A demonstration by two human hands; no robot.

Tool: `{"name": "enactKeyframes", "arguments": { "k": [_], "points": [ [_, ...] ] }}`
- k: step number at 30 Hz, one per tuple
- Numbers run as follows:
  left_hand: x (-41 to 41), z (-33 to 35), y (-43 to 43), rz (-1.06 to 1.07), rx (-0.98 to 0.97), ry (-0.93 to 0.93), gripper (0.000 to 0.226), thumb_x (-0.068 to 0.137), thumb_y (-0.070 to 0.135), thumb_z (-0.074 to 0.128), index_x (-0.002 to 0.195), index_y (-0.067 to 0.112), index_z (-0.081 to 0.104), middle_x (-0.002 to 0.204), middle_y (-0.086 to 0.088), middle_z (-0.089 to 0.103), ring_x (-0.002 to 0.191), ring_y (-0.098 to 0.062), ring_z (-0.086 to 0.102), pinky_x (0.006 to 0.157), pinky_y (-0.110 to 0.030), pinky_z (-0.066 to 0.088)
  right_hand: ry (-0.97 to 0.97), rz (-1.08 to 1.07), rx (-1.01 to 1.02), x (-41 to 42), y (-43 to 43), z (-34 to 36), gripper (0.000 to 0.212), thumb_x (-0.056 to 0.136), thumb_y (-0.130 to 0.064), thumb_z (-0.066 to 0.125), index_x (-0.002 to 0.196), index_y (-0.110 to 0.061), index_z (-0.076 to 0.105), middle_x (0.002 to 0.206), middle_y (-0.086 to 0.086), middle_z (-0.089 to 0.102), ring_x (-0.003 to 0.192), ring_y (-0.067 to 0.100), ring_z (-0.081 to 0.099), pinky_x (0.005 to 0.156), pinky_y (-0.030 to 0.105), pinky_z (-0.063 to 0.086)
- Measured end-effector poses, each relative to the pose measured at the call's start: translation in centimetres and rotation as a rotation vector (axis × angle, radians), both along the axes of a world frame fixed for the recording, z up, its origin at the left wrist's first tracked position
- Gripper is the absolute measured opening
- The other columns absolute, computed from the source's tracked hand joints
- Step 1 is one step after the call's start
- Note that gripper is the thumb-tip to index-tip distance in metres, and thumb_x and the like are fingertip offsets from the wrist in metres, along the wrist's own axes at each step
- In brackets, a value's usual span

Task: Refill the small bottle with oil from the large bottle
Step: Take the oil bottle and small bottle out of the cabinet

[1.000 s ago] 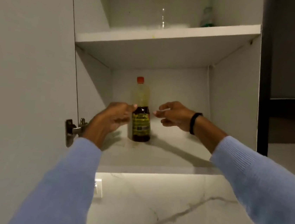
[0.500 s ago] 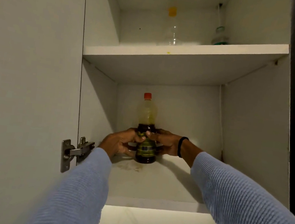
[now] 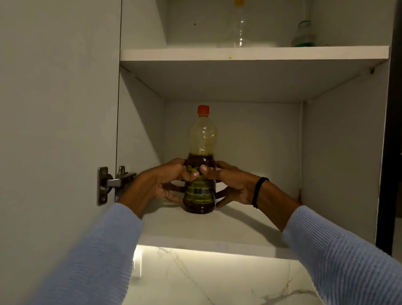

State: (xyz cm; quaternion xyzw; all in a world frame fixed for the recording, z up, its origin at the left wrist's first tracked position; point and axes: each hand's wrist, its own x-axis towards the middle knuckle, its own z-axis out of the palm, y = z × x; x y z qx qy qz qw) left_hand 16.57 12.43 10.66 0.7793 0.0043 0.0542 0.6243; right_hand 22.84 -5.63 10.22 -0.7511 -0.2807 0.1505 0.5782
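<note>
**Oil bottle gripped in both hands on the lower shelf**

One wall cabinet [image 3: 338,168] is seen from below, and its single door [image 3: 47,84] is swung wide to the left so that the inside can be reached. Two shelves are counted. The upper shelf [image 3: 256,55] carries two stored containers, and the lower shelf [image 3: 211,228] carries the one bottle [image 3: 203,137] that is being handled. A lit marble surface [image 3: 204,290] is seen under the cabinet.

Two arms in blue sleeves [image 3: 357,270] are raised into the lower compartment. The bottle stands upright well back on the lower shelf, with dark oil in its lower half. It is clasped at the waist by the left hand [image 3: 164,180] and the right hand [image 3: 234,183]. The fingers [image 3: 226,199] are curled round its sides and both thumbs are pressed on its front. Two hands are probably used because the bottle is bulky, slick and set deep, so it is judged to be the large bottle, about to be lifted out.

On the upper shelf, one clear bottle [image 3: 241,26] with a yellow cap and one green container [image 3: 303,35] are kept apart. It cannot be told whether either is the small bottle.

One hinge [image 3: 112,182], one black wristband [image 3: 258,191] on the right wrist and one red cap [image 3: 203,110], screwed on, are also counted.
</note>
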Motion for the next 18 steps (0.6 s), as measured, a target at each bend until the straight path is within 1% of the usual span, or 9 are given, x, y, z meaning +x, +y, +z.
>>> {"name": "enactKeyframes", "arguments": {
  "k": [1,2,5,8,11,13,15,16,18],
  "points": [
    [-0.8,-0.2,-0.2,0.023,-0.011,-0.026,0.023,0.087,0.016,0.072,0.103,0.031,0.065,0.115,-0.007,0.066,0.112,-0.031,0.061,0.096,-0.054,0.052,-0.007,-0.008,0.014,-0.6,-0.2,-0.2,0.048,0.084,-0.050,0.071,0.124,-0.037,0.049,0.129,0.000,0.049,0.118,0.046,0.054,0.094,0.060,0.050],
    [-1.6,-0.6,-0.4,0.042,-0.020,-0.050,0.028,0.086,0.017,0.074,0.106,0.032,0.063,0.115,-0.006,0.067,0.111,-0.031,0.062,0.095,-0.053,0.053,-0.016,-0.016,0.027,-1.3,-0.4,-0.5,0.053,0.081,-0.052,0.072,0.126,-0.038,0.048,0.130,0.000,0.048,0.120,0.047,0.054,0.095,0.060,0.050],
    [-4.3,-1.6,-1.1,0.083,-0.022,-0.119,0.049,0.083,0.020,0.078,0.124,0.034,0.056,0.117,-0.005,0.068,0.110,-0.028,0.063,0.092,-0.049,0.055,-0.050,-0.024,0.078,-3.7,-1.4,-1.1,0.054,0.079,-0.052,0.075,0.125,-0.040,0.050,0.127,-0.002,0.052,0.109,0.041,0.061,0.089,0.054,0.054],
    [-7.4,-2.5,-1.9,0.101,-0.043,-0.206,0.050,0.082,0.020,0.078,0.125,0.034,0.057,0.115,-0.001,0.071,0.109,-0.023,0.064,0.092,-0.045,0.054,-0.111,0.006,0.109,-6.6,-2.6,-1.5,0.054,0.079,-0.052,0.073,0.128,-0.038,0.053,0.117,-0.009,0.060,0.100,0.027,0.066,0.078,0.044,0.057],
    [-10.7,-3.2,-3.0,0.094,-0.049,-0.302,0.049,0.083,0.019,0.077,0.127,0.031,0.058,0.112,-0.003,0.073,0.110,-0.021,0.065,0.096,-0.043,0.051,-0.195,0.028,0.118,-9.8,-3.6,-1.9,0.065,0.080,-0.054,0.070,0.139,-0.036,0.050,0.111,-0.013,0.065,0.099,0.020,0.068,0.074,0.040,0.060],
    [-12.8,-3.7,-3.7,0.096,-0.023,-0.362,0.052,0.082,0.022,0.077,0.129,0.028,0.057,0.106,-0.002,0.075,0.107,-0.019,0.068,0.092,-0.039,0.052,-0.255,0.033,0.120,-11.8,-4.2,-2.2,0.064,0.080,-0.055,0.068,0.138,-0.038,0.050,0.109,-0.011,0.068,0.096,0.018,0.070,0.072,0.037,0.061],
    [-14.8,-4.0,-4.3,0.098,0.006,-0.412,0.058,0.077,0.028,0.078,0.131,0.026,0.056,0.103,-0.003,0.075,0.102,-0.015,0.071,0.087,-0.033,0.053,-0.301,0.034,0.132,-13.7,-4.8,-2.5,0.067,0.077,-0.056,0.068,0.138,-0.038,0.051,0.109,-0.006,0.071,0.095,0.019,0.072,0.073,0.037,0.062],
    [-15.7,-4.2,-4.5,0.101,0.021,-0.432,0.062,0.075,0.030,0.078,0.133,0.026,0.056,0.105,-0.003,0.075,0.101,-0.014,0.071,0.086,-0.032,0.054,-0.319,0.035,0.142,-14.6,-5.1,-2.6,0.066,0.076,-0.056,0.068,0.138,-0.038,0.052,0.108,-0.005,0.073,0.093,0.017,0.073,0.071,0.036,0.062],
    [-17.2,-4.9,-4.9,0.118,0.058,-0.457,0.064,0.076,0.033,0.077,0.135,0.025,0.055,0.106,-0.003,0.074,0.102,-0.014,0.071,0.092,-0.036,0.054,-0.349,0.025,0.148,-16.3,-5.5,-3.2,0.065,0.074,-0.058,0.067,0.135,-0.039,0.055,0.100,-0.007,0.074,0.084,0.012,0.075,0.064,0.031,0.061]
  ]
}}
